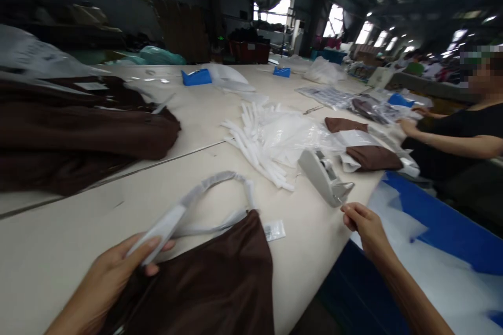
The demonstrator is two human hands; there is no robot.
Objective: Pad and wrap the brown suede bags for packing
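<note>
A dark brown bag (212, 277) lies on the near part of the table, its long strap (204, 184) wrapped in white foam and looped up away from me. My left hand (129, 261) is closed round the wrapped strap close to the bag's left side. At the table's right edge stands a grey tape dispenser (323, 177). My right hand (363, 222) pinches at its cutting end, apparently on the end of clear tape; the tape itself is hard to make out. A small white tag (274, 230) lies beside the bag's upper right corner.
White foam strips (261, 152) and clear plastic lie mid-table. Brown bags (78, 131) are piled at left, a partly wrapped brown bag (373, 158) at right. Blue tape dispensers (196, 77) stand farther back. A co-worker (463, 131) handles things at right, beyond blue and white sheeting (428, 241).
</note>
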